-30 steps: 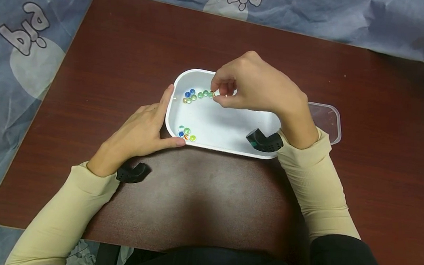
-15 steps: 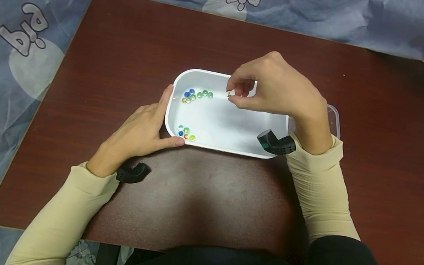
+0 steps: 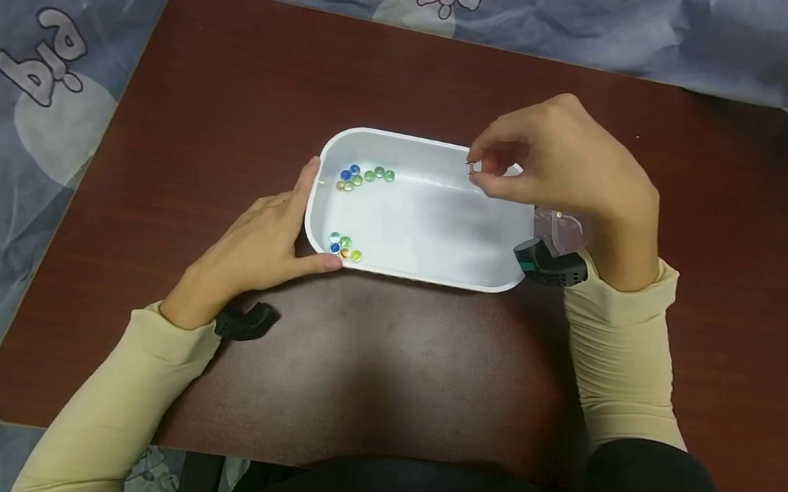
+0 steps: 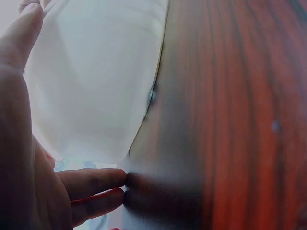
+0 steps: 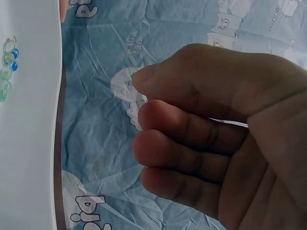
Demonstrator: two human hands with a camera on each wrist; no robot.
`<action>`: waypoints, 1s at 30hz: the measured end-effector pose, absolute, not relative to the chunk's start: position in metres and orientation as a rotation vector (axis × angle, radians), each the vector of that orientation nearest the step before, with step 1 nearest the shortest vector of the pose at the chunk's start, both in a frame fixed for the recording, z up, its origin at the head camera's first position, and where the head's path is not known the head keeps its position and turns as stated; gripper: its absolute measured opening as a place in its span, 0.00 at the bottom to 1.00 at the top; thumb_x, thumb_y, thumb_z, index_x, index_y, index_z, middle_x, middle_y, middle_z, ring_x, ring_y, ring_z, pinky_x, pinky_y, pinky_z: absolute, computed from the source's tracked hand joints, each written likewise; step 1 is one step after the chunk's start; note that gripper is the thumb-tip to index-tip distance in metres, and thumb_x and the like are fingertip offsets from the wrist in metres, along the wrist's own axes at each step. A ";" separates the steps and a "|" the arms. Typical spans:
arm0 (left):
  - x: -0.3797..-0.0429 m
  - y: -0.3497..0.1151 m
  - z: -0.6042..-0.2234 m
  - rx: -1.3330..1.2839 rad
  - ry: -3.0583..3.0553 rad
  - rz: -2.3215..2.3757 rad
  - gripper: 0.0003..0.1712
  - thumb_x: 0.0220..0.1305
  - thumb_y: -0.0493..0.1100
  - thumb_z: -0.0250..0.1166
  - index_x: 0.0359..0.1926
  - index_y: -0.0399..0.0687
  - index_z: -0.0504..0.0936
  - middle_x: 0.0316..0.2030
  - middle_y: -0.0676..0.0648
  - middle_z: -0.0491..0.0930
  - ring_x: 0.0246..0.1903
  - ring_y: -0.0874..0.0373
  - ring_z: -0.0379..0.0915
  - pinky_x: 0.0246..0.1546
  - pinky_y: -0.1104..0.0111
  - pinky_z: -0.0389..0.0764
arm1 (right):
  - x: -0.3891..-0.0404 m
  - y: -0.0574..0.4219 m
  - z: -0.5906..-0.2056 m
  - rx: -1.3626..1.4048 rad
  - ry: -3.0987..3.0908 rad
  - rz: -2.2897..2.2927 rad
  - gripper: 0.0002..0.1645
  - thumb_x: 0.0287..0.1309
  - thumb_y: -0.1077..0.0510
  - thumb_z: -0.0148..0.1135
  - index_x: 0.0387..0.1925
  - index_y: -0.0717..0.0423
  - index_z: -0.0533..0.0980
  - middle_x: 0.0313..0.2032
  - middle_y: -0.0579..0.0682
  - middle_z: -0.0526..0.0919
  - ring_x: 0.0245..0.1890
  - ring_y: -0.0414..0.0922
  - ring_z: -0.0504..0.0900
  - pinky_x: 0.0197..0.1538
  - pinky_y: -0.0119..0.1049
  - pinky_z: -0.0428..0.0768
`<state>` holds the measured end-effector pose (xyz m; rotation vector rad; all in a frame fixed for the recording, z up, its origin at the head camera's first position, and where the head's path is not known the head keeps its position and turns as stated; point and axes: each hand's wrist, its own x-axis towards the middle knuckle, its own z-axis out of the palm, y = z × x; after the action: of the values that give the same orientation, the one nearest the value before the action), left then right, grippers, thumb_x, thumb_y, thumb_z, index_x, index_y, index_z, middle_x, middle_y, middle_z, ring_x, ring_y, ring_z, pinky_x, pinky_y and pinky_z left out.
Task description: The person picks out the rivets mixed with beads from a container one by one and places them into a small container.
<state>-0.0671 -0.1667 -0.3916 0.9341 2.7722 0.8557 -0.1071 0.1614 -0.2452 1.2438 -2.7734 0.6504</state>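
Observation:
A white tray [image 3: 429,263] holds glass marbles in two groups. Blue, green and yellowish marbles [image 3: 379,172] lie toward its far left side; several more marbles [image 3: 345,242] sit in the near left corner. Against the tray's left end rests my left hand [image 3: 261,239], its index finger along the end and its thumb at the near rim. The left wrist view shows its other fingers [image 4: 93,182] fairly straight below the tray wall. Above the tray's right part, my right hand [image 3: 558,157] pinches a small gold spool-shaped piece [image 3: 470,168] between thumb and index finger. The right wrist view hides that piece.
A clear plastic container [image 3: 558,228] stands just right of the tray, partly behind the right wrist, with a small gold spot in it. The brown table [image 3: 157,140] lies beneath everything. Blue printed cloth [image 3: 624,21] surrounds the table.
My right hand has moved right from beside the green marbles to the tray's right part, carrying the gold spool-shaped piece. The left hand and the marbles stay in place.

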 end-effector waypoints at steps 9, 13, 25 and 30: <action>-0.067 -0.166 -0.391 0.935 2.770 0.867 0.70 0.56 0.65 0.69 0.78 0.45 0.29 0.67 0.37 0.67 0.63 0.46 0.66 0.62 0.50 0.64 | -0.101 0.185 -0.232 1.047 -2.821 0.605 0.06 0.47 0.67 0.70 0.28 0.55 0.86 0.22 0.41 0.82 0.19 0.28 0.71 0.26 0.21 0.67; -0.067 -0.165 -0.390 0.920 2.770 0.858 0.70 0.56 0.65 0.70 0.78 0.45 0.29 0.68 0.37 0.66 0.63 0.46 0.67 0.63 0.50 0.63 | -0.097 0.196 -0.228 0.977 -2.843 0.555 0.04 0.48 0.65 0.70 0.28 0.54 0.85 0.22 0.42 0.82 0.17 0.30 0.68 0.25 0.24 0.64; -0.067 -0.165 -0.390 0.911 2.762 0.858 0.70 0.56 0.65 0.70 0.78 0.44 0.29 0.68 0.37 0.65 0.66 0.46 0.64 0.63 0.49 0.63 | -0.091 0.217 -0.225 0.816 -2.892 0.538 0.06 0.48 0.64 0.70 0.30 0.53 0.86 0.23 0.28 0.78 0.20 0.28 0.68 0.27 0.23 0.63; -0.067 -0.165 -0.390 0.890 2.758 0.850 0.70 0.56 0.65 0.70 0.78 0.45 0.28 0.70 0.38 0.62 0.66 0.45 0.63 0.63 0.49 0.63 | -0.088 0.228 -0.222 0.786 -2.885 0.554 0.06 0.47 0.65 0.70 0.30 0.54 0.86 0.24 0.20 0.75 0.22 0.25 0.70 0.30 0.21 0.64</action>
<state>-0.0666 -0.1648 -0.3897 0.8897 2.7585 0.8500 -0.0879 0.2283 -0.2223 0.7863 -2.8854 0.5543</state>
